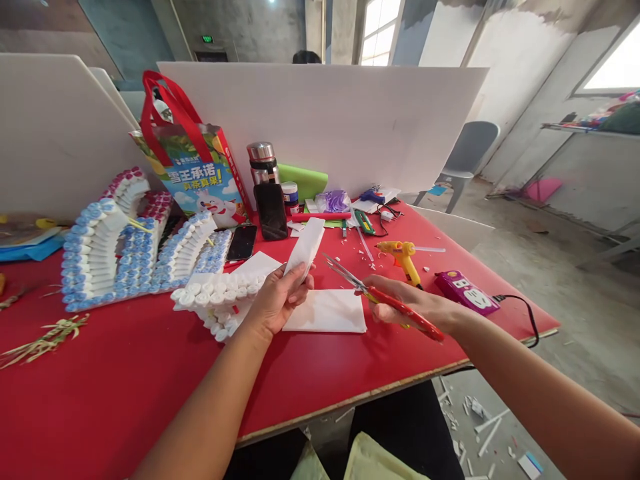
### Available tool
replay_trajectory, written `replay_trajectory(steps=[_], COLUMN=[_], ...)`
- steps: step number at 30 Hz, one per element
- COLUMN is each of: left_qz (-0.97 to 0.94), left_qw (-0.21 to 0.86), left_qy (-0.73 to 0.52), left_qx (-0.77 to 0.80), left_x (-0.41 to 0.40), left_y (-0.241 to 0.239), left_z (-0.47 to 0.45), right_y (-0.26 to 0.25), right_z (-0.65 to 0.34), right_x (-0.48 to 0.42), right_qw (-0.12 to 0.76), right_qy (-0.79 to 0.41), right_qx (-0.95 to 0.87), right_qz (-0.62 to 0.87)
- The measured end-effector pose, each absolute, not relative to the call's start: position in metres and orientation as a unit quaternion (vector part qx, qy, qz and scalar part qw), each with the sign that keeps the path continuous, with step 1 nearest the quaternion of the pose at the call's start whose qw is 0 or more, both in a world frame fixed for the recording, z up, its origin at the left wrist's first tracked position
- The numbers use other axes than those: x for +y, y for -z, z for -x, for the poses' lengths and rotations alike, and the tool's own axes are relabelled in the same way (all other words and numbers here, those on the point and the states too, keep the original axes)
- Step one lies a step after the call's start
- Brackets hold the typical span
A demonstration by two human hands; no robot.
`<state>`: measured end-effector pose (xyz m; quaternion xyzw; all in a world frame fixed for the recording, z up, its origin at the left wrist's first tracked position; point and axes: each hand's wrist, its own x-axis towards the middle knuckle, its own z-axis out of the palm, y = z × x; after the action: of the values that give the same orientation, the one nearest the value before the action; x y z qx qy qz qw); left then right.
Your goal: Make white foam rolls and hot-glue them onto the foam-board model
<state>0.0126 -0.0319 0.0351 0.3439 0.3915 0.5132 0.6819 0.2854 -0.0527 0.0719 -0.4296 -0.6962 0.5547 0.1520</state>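
"White paper, folded into a narrow strip [306,243], is seen raised above the red-topped bench [300,380]. How is it held?"

"It is pinched between the thumb and curled fingers of the left hand [283,297], its free end tilted up and away."

"And the right hand [423,299]?"

"Metal scissors with red handles [405,312] are gripped there, the blades pointed toward the strip but not touching it."

"What is laid out below?"

"A flat, folded rectangle of white paper [333,310] is spread on the bench between the hands. Just left of it, a cluster of rolled white paper tubes [215,293] is partly hidden by the left wrist; whether it is touched cannot be told."

"And farther out?"

"A yellow glue gun [403,253] is set beyond the right hand, near a purple box with white markings [465,292]. Tiered blue-and-white paper pieces [97,250] are stood at left."
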Motion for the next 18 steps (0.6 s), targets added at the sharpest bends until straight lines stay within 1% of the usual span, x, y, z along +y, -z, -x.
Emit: replay_trajectory(steps=[10,18], left_qz=[-0.396,-0.417], left_qw=[0.694,0.699], left_qy=[-0.464,-0.432], left_qx=[0.382,0.389], left_x=[-0.034,-0.037], left_y=[-0.028,-0.030], left_z=[-0.019,-0.021], right_y=[-0.067,-0.065], right_z=[-0.259,-0.253], right_x=[-0.045,-0.044], right_qw=[0.152,0.165], right_qy=[-0.584,-0.571], right_qx=[-0.686,-0.688], right_qz=[0.407,0.415])
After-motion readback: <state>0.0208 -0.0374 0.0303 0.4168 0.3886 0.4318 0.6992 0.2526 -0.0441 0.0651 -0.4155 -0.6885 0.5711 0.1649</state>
